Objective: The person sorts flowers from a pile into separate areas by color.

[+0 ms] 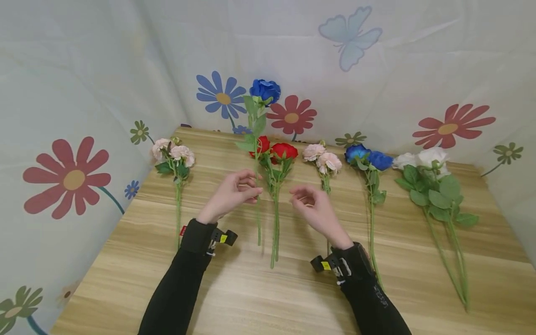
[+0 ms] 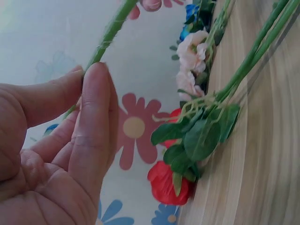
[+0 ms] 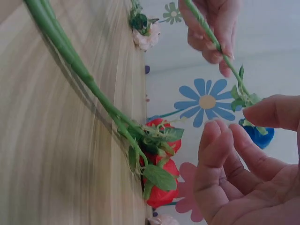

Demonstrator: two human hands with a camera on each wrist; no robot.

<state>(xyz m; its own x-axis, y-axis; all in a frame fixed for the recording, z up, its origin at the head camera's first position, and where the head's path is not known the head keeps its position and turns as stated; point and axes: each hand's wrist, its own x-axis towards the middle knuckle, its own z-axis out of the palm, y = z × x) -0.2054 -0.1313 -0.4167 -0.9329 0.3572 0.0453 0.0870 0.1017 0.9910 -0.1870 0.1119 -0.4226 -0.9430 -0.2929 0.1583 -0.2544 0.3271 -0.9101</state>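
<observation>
A single blue rose (image 1: 265,91) on a long green stem stands upright above the table. My left hand (image 1: 231,193) pinches that stem between thumb and fingertips, also plain in the left wrist view, where the stem (image 2: 110,37) runs up from the fingertips. To the right, my right hand (image 1: 315,209) hovers with loosely bent fingers and nothing between them; in the right wrist view a gap shows between its thumb (image 3: 276,111) and fingers. Between the two hands, red roses (image 1: 284,151) lie on the table, their stems pointing toward me.
Pink flowers (image 1: 182,155) lie at the left, and more pink flowers (image 1: 328,163) right of the red ones. Farther right are blue roses (image 1: 380,160) and white roses (image 1: 432,160). All lie on the wooden table (image 1: 259,298), with a printed curtain (image 1: 167,56) behind.
</observation>
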